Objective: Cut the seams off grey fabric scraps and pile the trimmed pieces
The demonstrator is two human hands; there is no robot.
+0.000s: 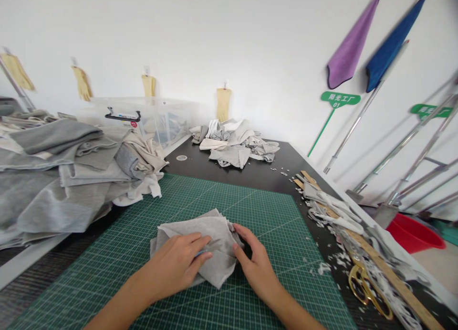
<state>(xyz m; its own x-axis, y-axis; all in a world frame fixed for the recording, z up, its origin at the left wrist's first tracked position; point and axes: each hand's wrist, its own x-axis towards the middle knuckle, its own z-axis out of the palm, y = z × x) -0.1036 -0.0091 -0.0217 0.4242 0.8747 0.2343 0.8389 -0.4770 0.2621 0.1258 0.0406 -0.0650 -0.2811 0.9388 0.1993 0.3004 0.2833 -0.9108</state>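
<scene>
A folded piece of thin grey cloth (214, 258) lies in loose layers on a green gridded cutting mat (272, 220). My left hand (179, 258) rests on the cloth's left part, thumb and fingers drawn together. Between them shows a sliver of a small blue thing (201, 252), mostly hidden, whose kind I cannot make out. At the cloth's right edge, my right hand (254, 258) pinches the layers between thumb and fingers.
Heaped grey cloth (71, 177) covers the left side, beside a clear plastic box (161, 120). Another cloth pile (236, 141) and a tape roll (182, 157) sit behind the mat. Gold-handled scissors (368, 287), scraps (324, 268) and a wooden strip (390, 272) line the right.
</scene>
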